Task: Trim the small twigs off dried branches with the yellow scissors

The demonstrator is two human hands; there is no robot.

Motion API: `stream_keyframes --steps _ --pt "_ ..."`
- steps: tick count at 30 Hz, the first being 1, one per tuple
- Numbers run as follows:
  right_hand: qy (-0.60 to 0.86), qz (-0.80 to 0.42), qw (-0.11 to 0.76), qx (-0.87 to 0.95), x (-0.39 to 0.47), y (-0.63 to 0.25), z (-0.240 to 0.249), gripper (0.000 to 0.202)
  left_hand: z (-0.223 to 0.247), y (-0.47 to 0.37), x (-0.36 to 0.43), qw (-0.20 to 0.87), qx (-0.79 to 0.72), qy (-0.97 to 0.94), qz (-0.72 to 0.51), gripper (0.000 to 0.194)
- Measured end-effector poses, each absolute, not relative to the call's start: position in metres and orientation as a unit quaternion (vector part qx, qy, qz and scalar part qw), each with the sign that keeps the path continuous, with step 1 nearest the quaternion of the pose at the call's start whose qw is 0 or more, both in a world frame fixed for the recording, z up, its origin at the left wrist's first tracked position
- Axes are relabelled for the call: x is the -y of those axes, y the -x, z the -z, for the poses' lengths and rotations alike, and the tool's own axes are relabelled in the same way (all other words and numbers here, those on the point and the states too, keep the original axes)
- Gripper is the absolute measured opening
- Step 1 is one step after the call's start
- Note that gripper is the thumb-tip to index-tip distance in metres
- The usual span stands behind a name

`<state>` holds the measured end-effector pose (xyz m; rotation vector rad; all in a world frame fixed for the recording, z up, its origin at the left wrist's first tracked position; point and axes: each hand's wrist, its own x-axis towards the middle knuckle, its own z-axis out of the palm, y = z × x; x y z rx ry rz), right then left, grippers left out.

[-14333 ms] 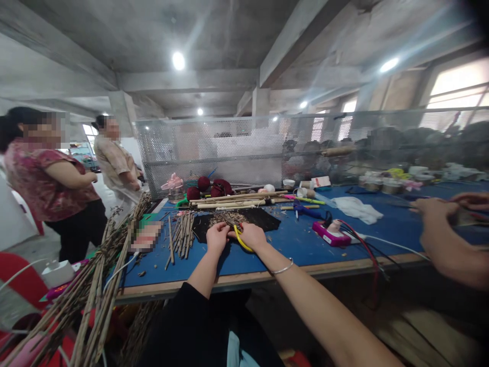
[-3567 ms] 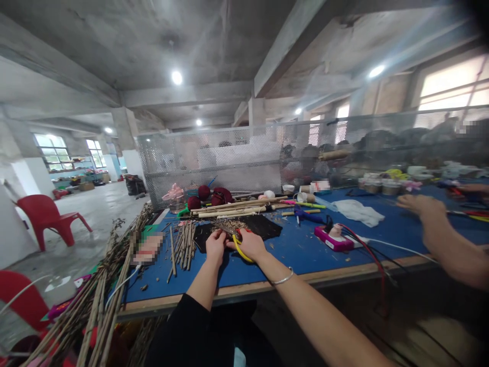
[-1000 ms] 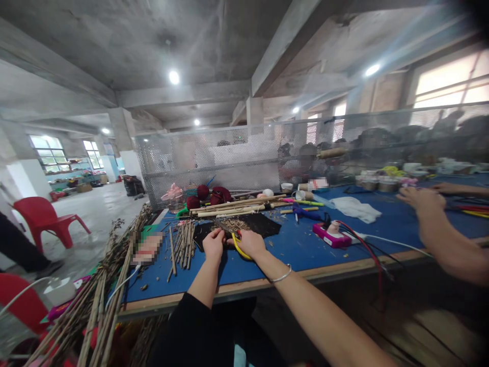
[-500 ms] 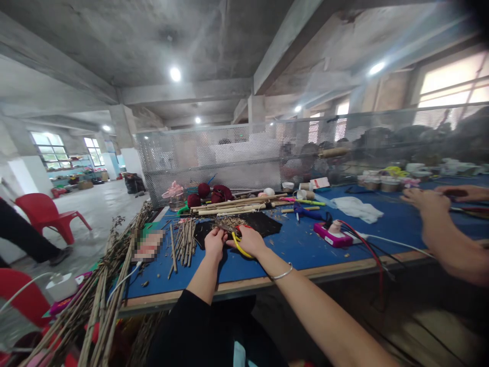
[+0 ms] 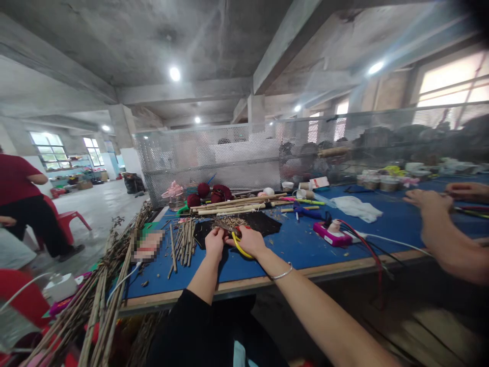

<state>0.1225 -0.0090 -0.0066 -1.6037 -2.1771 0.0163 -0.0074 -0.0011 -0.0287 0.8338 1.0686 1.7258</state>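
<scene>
Judging by the chips (image 5: 231, 222) heaped on the black cloth (image 5: 269, 224), plenty is cut, while short sticks (image 5: 186, 239) and long stalks (image 5: 100, 290) at the desk's (image 5: 298, 255) left edge seem left. Near the front edge, the right hand (image 5: 250, 242) curls round the cutters (image 5: 238, 244); the left hand (image 5: 215, 242) bunches beside the blades, how tightly and on what I cannot tell. A mesh screen (image 5: 244, 176) lines the blue-topped desk's far edge, and a red chair (image 5: 70, 224) stands on the concrete floor (image 5: 105, 196) beyond its left end.
</scene>
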Motion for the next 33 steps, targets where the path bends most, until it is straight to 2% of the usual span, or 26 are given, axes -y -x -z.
stream_keyframes --steps 9,19,29,33 --pt "0.572 -0.004 0.228 0.788 0.0072 -0.1236 0.0078 0.060 0.0296 0.0118 0.0037 0.331 -0.499 -0.463 -0.654 0.019" --pt "0.590 -0.010 0.198 0.783 0.0072 -0.1238 0.0052 0.065 0.0313 0.0072 0.0004 0.445 -0.439 -0.387 -0.678 0.023" --pt "0.604 -0.015 0.173 0.778 0.0090 -0.1229 0.0031 0.067 0.0382 0.0113 -0.0027 0.351 -0.508 -0.425 -0.662 0.028" --pt "0.605 -0.015 0.178 0.776 0.0088 -0.1223 0.0030 0.066 0.0370 0.0096 -0.0013 0.356 -0.517 -0.410 -0.662 0.028"
